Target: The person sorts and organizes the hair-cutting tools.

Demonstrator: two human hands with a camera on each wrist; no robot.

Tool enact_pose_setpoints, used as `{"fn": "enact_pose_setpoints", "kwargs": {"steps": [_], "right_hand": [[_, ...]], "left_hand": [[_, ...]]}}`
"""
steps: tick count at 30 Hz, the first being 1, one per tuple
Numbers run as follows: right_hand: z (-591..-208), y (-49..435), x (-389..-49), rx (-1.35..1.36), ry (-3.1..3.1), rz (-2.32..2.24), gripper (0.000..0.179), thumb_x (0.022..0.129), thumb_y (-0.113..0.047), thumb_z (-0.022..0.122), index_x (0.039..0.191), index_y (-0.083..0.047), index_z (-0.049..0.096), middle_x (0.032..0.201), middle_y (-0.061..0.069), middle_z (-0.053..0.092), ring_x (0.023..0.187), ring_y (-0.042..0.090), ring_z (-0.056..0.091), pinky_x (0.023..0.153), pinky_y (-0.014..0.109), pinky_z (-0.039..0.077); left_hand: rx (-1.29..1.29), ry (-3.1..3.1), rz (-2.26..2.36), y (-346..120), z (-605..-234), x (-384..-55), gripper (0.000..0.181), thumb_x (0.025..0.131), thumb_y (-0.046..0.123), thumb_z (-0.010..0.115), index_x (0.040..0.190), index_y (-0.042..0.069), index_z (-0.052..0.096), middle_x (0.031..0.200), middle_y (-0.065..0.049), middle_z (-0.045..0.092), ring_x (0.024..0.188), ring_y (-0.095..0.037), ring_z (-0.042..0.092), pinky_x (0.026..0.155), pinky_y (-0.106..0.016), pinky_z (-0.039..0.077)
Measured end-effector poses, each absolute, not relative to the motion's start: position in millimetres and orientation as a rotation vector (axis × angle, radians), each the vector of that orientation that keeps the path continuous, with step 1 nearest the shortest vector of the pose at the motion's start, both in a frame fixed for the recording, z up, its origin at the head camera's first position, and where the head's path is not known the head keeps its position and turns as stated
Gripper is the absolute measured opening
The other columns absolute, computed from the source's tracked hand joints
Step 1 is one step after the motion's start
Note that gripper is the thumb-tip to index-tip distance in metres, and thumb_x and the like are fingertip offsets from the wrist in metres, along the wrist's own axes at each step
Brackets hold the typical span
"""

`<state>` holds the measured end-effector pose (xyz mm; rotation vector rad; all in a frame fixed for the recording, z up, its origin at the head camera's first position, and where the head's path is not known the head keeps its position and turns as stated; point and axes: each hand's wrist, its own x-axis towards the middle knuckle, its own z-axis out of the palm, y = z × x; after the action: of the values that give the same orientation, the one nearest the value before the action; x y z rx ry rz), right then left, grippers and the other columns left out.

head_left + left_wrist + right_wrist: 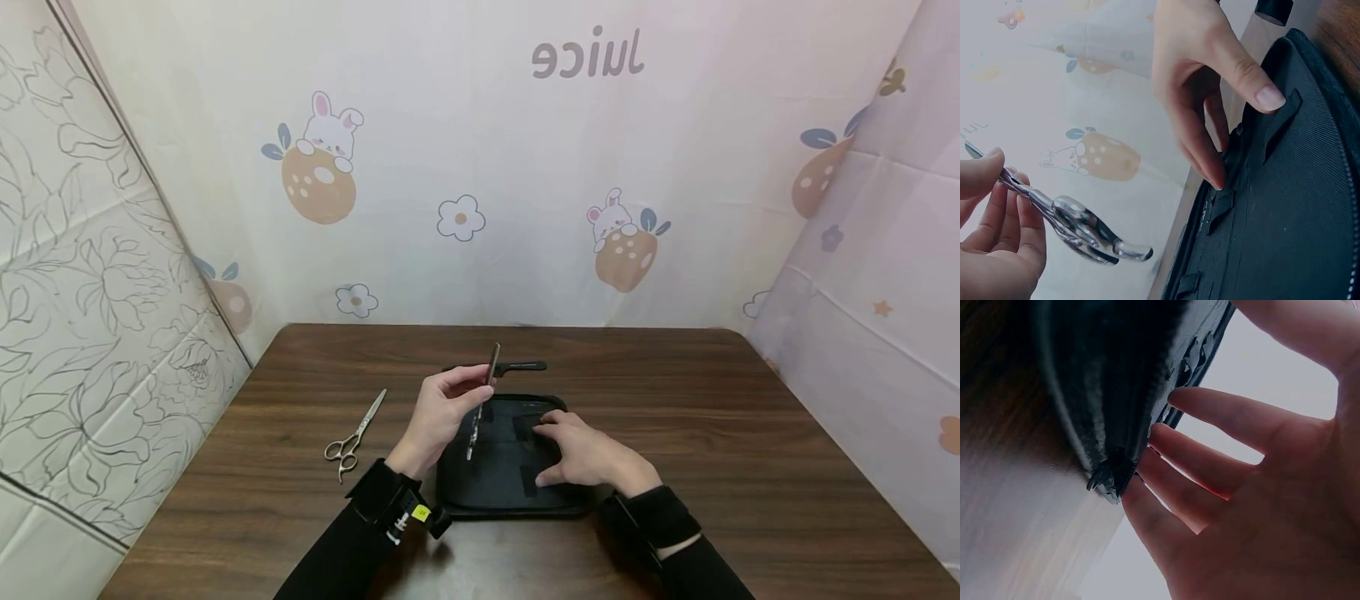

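Between the thumb and fingers of my left hand (442,412), a pair of silver scissors (1082,228) is pinched near the blades, with the finger loops hanging downward. The scissors are held over an open black zip case (487,479) that lies flat, showing narrow elastic loops (1282,125) inside. My right hand (588,450) reaches over the case's right side with fingers extended. In the right wrist view, its fingertips (1179,399) are right at the zipped rim, and nothing is gripped there.
A second pair of silver scissors (358,437) lies on the wooden table (720,467) left of the case. Behind the case is a slim black-handled tool (525,366), partly hidden by the left hand. A printed curtain (465,275) hangs at the table's back edge.
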<state>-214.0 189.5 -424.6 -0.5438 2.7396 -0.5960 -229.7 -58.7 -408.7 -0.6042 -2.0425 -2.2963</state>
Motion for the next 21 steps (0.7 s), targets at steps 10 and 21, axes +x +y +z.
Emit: {"fn": "enact_pose_setpoints", "kwargs": {"steps": [10,21], "right_hand": [[-428.0,189.4,-215.0,-0.56,2.74,-0.573,0.073,0.079,-0.034,0.089,0.139,-0.004,0.061,0.151,0.014,0.044,0.14,0.033,0.039,0.105,0.054,0.042],[-429.1,185.4,-216.0,-0.542,2.767,-0.537,0.073,0.079,-0.035,0.089,0.139,-0.005,0.062,0.149,0.011,0.045,0.137,0.03,0.041,0.103,0.052,0.045]], "left_hand": [[-0.638,-2.136,-2.106,-59.0,-409.9,-232.8,0.031,0.093,-0.003,0.07,0.124,-0.003,0.071,0.111,-0.019,0.068,0.095,-0.015,0.065,0.083,-0.024,0.053],[-0.751,-2.316,-1.782,-60.0,-410.2,-239.0,0.03,0.094,0.001,0.07,0.124,0.001,0.072,0.107,-0.01,0.067,0.089,-0.019,0.065,0.075,-0.025,0.052]]}}
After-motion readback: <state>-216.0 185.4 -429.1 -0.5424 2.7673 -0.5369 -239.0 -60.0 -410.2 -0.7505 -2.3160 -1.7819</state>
